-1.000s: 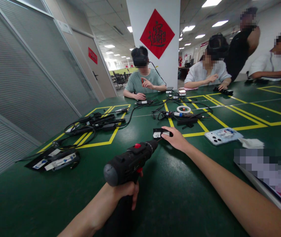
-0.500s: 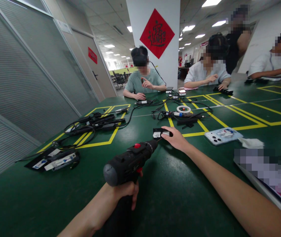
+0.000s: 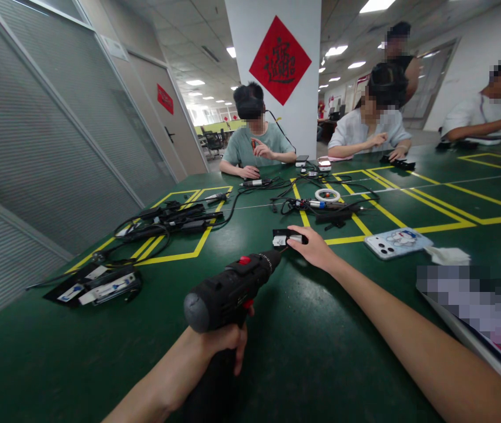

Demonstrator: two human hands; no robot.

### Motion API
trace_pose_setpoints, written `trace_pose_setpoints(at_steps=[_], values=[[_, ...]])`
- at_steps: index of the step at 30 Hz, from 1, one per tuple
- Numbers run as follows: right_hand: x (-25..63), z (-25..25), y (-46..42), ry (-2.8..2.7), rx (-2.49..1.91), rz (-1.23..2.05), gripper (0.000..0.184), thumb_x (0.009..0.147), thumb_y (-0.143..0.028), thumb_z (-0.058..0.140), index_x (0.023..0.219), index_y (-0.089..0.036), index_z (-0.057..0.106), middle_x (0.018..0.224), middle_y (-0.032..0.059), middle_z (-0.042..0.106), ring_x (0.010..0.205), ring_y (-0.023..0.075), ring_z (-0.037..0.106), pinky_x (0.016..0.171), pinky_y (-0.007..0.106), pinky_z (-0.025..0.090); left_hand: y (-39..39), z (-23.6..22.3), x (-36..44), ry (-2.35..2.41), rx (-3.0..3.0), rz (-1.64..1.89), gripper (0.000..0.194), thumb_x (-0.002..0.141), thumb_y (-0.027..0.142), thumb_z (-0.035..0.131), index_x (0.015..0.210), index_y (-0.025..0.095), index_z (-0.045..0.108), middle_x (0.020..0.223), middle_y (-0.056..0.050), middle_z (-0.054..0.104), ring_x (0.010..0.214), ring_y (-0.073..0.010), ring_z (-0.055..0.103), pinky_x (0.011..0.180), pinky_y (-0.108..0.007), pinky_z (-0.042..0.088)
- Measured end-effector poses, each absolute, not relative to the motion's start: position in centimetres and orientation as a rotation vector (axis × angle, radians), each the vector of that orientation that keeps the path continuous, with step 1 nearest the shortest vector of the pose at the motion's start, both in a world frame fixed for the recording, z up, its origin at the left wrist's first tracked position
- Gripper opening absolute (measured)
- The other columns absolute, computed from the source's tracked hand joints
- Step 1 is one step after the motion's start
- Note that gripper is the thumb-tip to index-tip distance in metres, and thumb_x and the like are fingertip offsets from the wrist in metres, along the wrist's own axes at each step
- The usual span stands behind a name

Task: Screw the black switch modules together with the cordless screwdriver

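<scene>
My left hand [image 3: 230,341] is wrapped round the grip of a black cordless drill [image 3: 232,291] with red buttons. The drill points forward and to the right, and its tip meets the near side of a small black part [image 3: 280,234] bearing a white label. On the right end of that part my right hand [image 3: 310,245] has its fingers closed, with the thumb over the label. Where the drill's bit touches the part is too small to make out clearly.
Cables and black devices [image 3: 175,220] lie at left, near a black label-bearing case [image 3: 109,286]. Beyond my right hand are a tool with wires [image 3: 320,205] and a white ring [image 3: 328,194]. A phone [image 3: 397,242] and tissue [image 3: 448,255] lie right. Several people sit across the green table [image 3: 320,335].
My hands, the drill and the black part stay in place. In the background, the standing person has shifted to the left.
</scene>
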State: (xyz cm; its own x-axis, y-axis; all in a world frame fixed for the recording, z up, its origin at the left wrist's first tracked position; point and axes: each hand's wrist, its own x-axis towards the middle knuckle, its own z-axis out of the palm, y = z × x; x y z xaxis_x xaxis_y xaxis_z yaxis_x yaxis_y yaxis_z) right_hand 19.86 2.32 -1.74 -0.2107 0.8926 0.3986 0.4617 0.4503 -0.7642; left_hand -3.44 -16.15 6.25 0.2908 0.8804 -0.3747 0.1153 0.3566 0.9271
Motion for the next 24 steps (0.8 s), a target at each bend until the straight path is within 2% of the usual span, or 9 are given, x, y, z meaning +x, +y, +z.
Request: trace_pose_setpoints(at_steps=[9,20,24], values=[[19.87,-1.67,2.30,-1.841,-1.157,0.629,0.042,0.081,-0.036,0.056,0.121,-0.024,0.057,0.113,0.0065,0.058,0.101,0.0181,0.057,0.094,0.032,0.041,-16.24,6.59,-3.42,1.211,1.119,0.644,0.037,0.071,0.023,0.051,0.106,0.014,0.046,0.059,0.001,0.056,0.053,-0.0173,0.053,0.054,-0.031,0.041],[19.85,-1.52,2.20,-1.835,-1.163,0.638,0.041,0.081,-0.035,0.056,0.121,-0.024,0.057,0.113,0.0062,0.058,0.102,0.0185,0.057,0.094,0.033,0.041,-16.47,6.76,-3.05,1.224,1.086,0.682,0.039,0.068,0.024,0.052,0.105,0.014,0.047,0.057,0.002,0.056,0.050,-0.0170,0.053,0.052,-0.029,0.041],[19.85,-1.47,2.17,-1.837,-1.169,0.638,0.041,0.081,-0.035,0.056,0.121,-0.024,0.057,0.113,0.0061,0.058,0.101,0.0186,0.057,0.094,0.033,0.041,-16.22,7.07,-2.68,1.236,1.064,0.672,0.042,0.063,0.029,0.056,0.102,0.015,0.047,0.053,0.001,0.056,0.047,-0.0179,0.053,0.049,-0.030,0.041]])
